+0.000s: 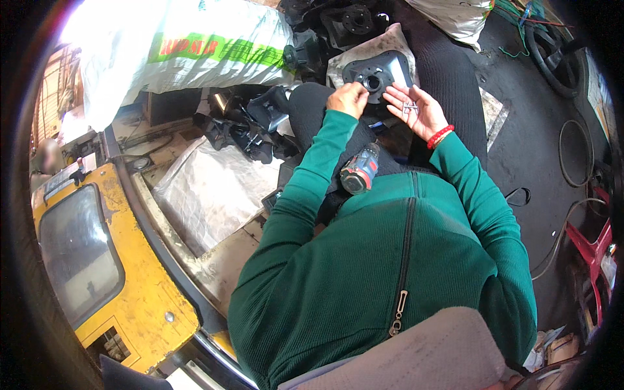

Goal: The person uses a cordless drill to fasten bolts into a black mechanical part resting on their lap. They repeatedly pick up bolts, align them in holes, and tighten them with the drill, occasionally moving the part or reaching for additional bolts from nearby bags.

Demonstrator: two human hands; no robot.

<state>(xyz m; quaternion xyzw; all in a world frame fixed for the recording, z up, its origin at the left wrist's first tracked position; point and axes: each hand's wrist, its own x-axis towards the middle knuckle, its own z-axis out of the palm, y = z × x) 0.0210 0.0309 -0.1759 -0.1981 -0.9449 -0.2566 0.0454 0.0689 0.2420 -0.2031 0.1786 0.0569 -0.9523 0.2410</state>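
Note:
A black flanged plate (373, 77) with a round central hole and smaller holes lies beyond my knees. At its near left edge my left hand (349, 99) is closed in a pinch; whatever is between its fingertips is too small to make out. To the right of the hole, my right hand (416, 109) is turned palm up, fingers extended and slightly cupped. Several small silvery screws (409, 107) rest in that palm. A red and grey cordless drill (361, 170) lies on my lap, touched by neither hand.
More black parts (253, 120) are heaped left of my knee, and others (344, 23) lie at the far side. A large white sack (214, 49) stands far left. Yellow machine housing (143, 260) occupies the near left. A black steering wheel (552, 62) is at far right.

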